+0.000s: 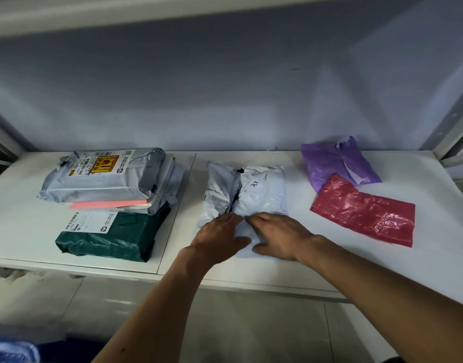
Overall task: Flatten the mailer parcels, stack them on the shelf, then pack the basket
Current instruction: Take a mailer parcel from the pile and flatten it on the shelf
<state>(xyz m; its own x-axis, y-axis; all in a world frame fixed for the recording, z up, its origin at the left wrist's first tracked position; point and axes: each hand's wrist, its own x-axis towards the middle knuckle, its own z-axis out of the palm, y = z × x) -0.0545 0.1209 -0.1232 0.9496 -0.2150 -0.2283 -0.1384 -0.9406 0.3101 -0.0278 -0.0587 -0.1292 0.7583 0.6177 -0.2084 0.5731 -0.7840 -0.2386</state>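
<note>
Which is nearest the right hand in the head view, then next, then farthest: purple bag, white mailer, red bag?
1. white mailer, under the right hand, touching it.
2. red bag, to its right.
3. purple bag, right and at the back.

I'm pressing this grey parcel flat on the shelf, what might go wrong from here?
The left hand and right hand press the grey parcel near a dark gap in its fold; hard pressing may split it. The stack on the left looks lumpy and staggered, so another parcel on top could slide off.
</note>
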